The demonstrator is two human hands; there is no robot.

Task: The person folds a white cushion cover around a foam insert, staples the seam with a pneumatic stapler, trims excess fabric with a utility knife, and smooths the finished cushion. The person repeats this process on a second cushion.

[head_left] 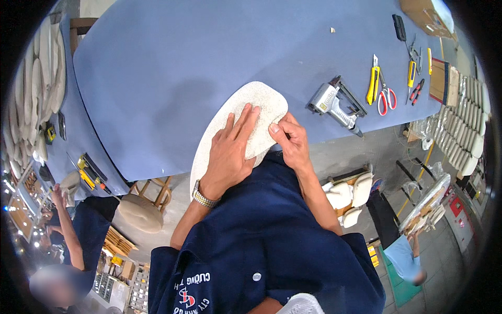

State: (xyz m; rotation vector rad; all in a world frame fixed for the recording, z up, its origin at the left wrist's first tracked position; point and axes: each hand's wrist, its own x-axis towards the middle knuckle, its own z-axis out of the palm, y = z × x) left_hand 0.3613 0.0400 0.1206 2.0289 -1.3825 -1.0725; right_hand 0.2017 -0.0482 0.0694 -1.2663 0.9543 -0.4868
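Observation:
An off-white, speckled fabric-covered cushion pad [266, 96] with rounded ends lies partly on the blue-covered table [146, 57] and reaches over its near edge toward my body. My left hand [230, 152] rests flat on its top, fingers stretched forward. On the right side my right hand [293, 140] is closed on the cushion's edge, thumb on top and the other fingers curled at the rim. What lies beneath the cushion is hidden. To the right of my right hand is a grey staple gun [334, 106], lying on its side.
Right of the staple gun lie a yellow utility knife [373, 83], red-handled scissors [386, 97] and pliers [417, 92]. A cardboard box [428, 17] stands at the far right corner. Stacked cushions [44, 78] line the left. Two people work nearby, left and right. A round stool [141, 212] stands behind.

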